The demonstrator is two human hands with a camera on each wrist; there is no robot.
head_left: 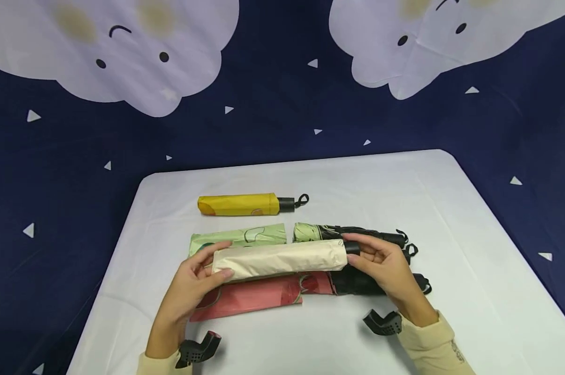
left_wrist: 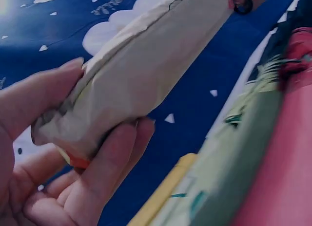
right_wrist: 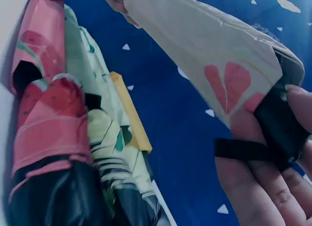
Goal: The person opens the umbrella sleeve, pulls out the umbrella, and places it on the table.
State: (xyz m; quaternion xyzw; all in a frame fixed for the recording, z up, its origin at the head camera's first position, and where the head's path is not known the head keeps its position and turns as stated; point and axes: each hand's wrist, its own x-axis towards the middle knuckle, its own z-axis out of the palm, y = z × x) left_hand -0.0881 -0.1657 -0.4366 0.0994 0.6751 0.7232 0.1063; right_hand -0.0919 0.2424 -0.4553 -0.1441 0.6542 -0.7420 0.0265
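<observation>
Both hands hold a folded umbrella in a cream sleeve [head_left: 280,259] level over the other umbrellas. At its left end, the left hand [head_left: 199,276] grips the sleeve between thumb and fingers. The right hand [head_left: 381,260] holds the black handle [head_left: 353,247] at the other end; in the right wrist view a black strap [right_wrist: 241,149] crosses its fingers. A pink heart-like print [right_wrist: 227,84] shows on the cream cloth. Below lie a pink sleeve [head_left: 263,298] and a red umbrella [head_left: 317,283], partly covered by the held umbrella.
Behind the hands lie a green sleeve [head_left: 263,234] and a green umbrella [head_left: 307,232], with black handles on the right. Farther back is a yellow umbrella [head_left: 237,204] with a black loop. All lie on a white table [head_left: 310,344] before a dark blue cloud-print cloth [head_left: 273,78].
</observation>
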